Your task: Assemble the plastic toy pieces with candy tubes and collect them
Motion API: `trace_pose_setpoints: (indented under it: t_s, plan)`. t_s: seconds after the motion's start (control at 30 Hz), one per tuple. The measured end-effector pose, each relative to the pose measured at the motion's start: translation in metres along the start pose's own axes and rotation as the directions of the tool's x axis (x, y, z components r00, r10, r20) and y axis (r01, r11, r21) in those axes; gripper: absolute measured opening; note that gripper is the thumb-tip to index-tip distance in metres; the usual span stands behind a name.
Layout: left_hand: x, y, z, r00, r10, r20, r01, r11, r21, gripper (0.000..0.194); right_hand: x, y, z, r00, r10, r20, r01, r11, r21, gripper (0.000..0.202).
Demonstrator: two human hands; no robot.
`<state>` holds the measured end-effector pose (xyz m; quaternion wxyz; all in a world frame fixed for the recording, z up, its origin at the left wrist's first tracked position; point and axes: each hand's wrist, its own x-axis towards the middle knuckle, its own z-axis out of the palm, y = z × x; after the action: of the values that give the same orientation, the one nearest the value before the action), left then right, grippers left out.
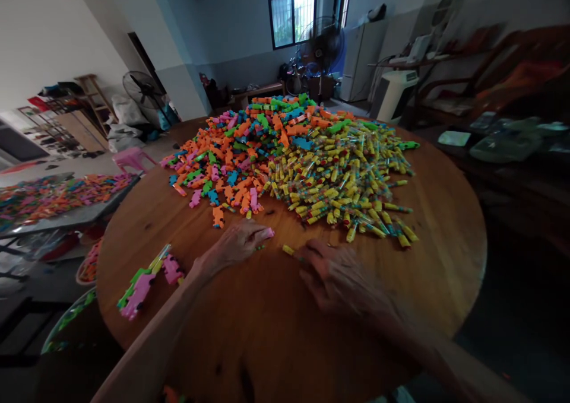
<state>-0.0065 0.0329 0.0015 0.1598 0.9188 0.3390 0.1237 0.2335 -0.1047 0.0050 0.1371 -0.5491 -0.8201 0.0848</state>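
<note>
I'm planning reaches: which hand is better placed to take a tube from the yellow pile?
Probably the right hand: it is just in front of the yellow pile, though possibly gripping a loose yellow tube. The left hand is farther off, holding a pink piece.

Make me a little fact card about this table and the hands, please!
Table: brown wood, curved edge
Left hand: holds a small pink piece
Right hand: fingers at a yellow-ended stick; grip unclear
Pile on the left: orange, pink, blue and green pieces
Pile on the right: mostly yellow sticks
Near the left forearm: pink pieces, a green piece
Behind: standing fan, window
</note>
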Motion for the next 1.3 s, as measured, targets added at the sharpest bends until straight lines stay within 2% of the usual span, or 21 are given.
trace_pose_setpoints:
  t_s: [0.13,0.23,0.33,0.47,0.57,0.73,0.87,1.1,1.17,1.3]
  plan:
    - [-0.007,-0.001,0.006,0.999,-0.001,-0.047,0.002,1.000,0.026,0.026,0.018,-0.007,0.007,0.992,0.115,0.057,-0.110,0.990,-0.093,0.033]
    - [-0.010,-0.002,0.008,0.999,-0.002,-0.045,0.003,1.000,0.028,0.028,0.032,-0.006,0.014,0.990,0.080,0.118,-0.064,0.989,-0.131,0.024]
    - [-0.011,-0.003,0.007,0.999,0.007,-0.040,-0.006,1.000,0.024,0.032,0.043,-0.004,0.012,0.988,0.041,0.147,-0.019,0.989,-0.149,0.021]
    - [-0.015,-0.004,0.004,0.998,0.040,-0.049,-0.039,0.999,0.025,0.032,0.057,-0.002,0.005,0.993,0.030,0.114,-0.012,0.988,-0.153,0.023]
    - [-0.018,-0.004,0.002,0.998,0.031,-0.063,-0.030,0.999,0.013,0.032,0.065,0.001,0.008,0.997,0.000,0.079,0.009,0.994,-0.112,0.029]
    - [-0.021,-0.002,0.003,0.998,0.016,-0.060,-0.015,0.999,0.029,0.028,0.070,0.012,0.027,0.997,-0.075,0.007,0.075,0.997,-0.035,0.030]
    - [-0.021,-0.003,0.005,0.999,0.020,-0.041,-0.017,0.997,0.074,0.026,0.071,0.015,0.036,0.997,-0.081,-0.012,0.080,0.996,-0.038,0.029]
    - [-0.021,-0.002,0.004,0.999,0.039,-0.036,-0.036,0.998,0.060,0.024,0.077,-0.001,0.027,0.997,-0.014,0.069,0.029,0.977,-0.212,0.030]
    - [-0.022,-0.002,0.004,0.998,0.052,-0.039,-0.050,0.997,0.054,0.024,0.078,-0.005,0.025,0.994,-0.024,0.105,0.051,0.965,-0.256,0.033]
    - [-0.022,-0.003,0.005,0.996,0.063,-0.055,-0.060,0.997,0.056,0.024,0.077,-0.005,0.028,0.990,-0.079,0.113,0.103,0.970,-0.220,0.034]
